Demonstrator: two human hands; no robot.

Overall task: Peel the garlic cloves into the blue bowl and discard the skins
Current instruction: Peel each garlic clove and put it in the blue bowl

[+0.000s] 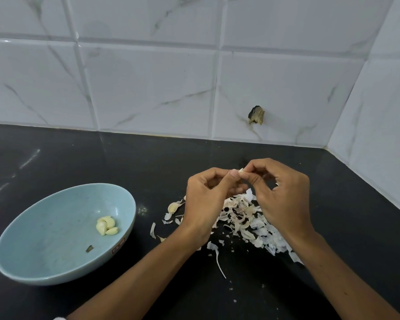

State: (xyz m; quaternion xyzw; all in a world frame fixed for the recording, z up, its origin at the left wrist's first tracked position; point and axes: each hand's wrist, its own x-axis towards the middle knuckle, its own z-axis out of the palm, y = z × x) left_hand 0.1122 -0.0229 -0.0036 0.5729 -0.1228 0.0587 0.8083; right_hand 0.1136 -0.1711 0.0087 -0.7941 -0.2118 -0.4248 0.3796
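The peeling step is in hand. The left hand (208, 195) and the right hand (280, 192) are both curled small. They pinch one garlic clove (241, 171) between fingertips, above the pile of skins (247, 218) on the dark surface (148, 162). Next, I think, the skin must come off. Then the clove goes left into the blue bowl (44, 227), beside the peeled cloves (106, 225).

garlic clove (240, 171) mostly hidden between fingertips (233, 173), bowl label (118, 248) unreadable
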